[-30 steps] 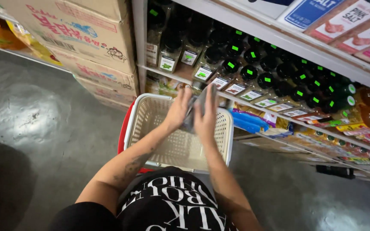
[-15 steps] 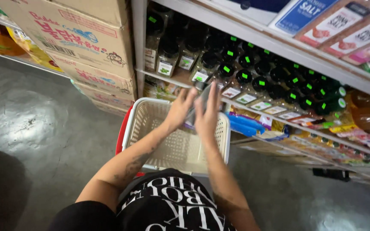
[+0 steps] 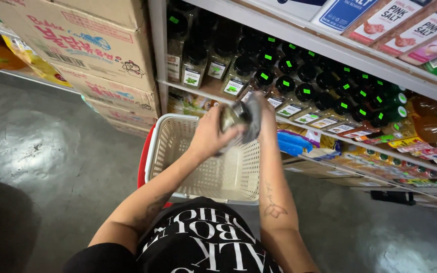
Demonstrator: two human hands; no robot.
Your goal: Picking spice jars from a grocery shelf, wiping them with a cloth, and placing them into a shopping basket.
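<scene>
My left hand (image 3: 209,135) grips a small spice jar (image 3: 230,116) and holds it above a cream plastic basket (image 3: 159,146) that has red handles. My right hand (image 3: 266,115) presses a grey cloth (image 3: 253,117) against the right side of the jar. Both hands are close to the front edge of a shelf (image 3: 299,124) stocked with several rows of black-lidded spice jars (image 3: 304,81) carrying green stickers. The inside of the basket looks bare where I can see it.
Stacked cardboard boxes (image 3: 87,45) stand at the left of the shelf unit. A higher shelf holds salt packets (image 3: 390,20). Lower shelves at the right carry bottles and packets (image 3: 421,131). Grey polished floor (image 3: 41,151) spreads to the left.
Both hands have moved up and to the right, nearer the shelf edge. The jar now shows between them, with the cloth wrapped at its right side.
</scene>
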